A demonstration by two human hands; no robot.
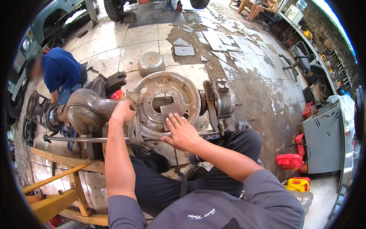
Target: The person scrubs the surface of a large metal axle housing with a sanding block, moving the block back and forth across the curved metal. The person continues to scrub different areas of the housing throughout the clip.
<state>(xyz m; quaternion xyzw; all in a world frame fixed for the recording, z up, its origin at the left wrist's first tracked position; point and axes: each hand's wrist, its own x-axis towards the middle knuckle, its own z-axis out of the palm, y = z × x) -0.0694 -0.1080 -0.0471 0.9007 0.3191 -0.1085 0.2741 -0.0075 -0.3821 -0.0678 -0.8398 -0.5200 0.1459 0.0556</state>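
Note:
A round, brown-grey metal brake backing plate (190,89) stands at the end of an axle housing (82,110) in front of me. My left hand (125,111) is closed on a bunched, dirty rag (133,131) at the plate's left edge; the rag hangs down past the plate. Against the plate's lower face my right hand (181,131) lies with fingers stretched out, the fingertips on a small brown sheet (170,110) that looks like sandpaper. Right of the plate sits a metal wheel hub (225,101) with several studs or nuts on it.
A thin steel rod (87,139) runs below the axle. Behind the plate stands a metal drum (151,63). At left, a person in blue (63,68) bends down near a yellow frame (82,191). Right are a red jerrycan (289,161) and a grey cabinet (324,137). Broken tiles (215,40) lie farther off.

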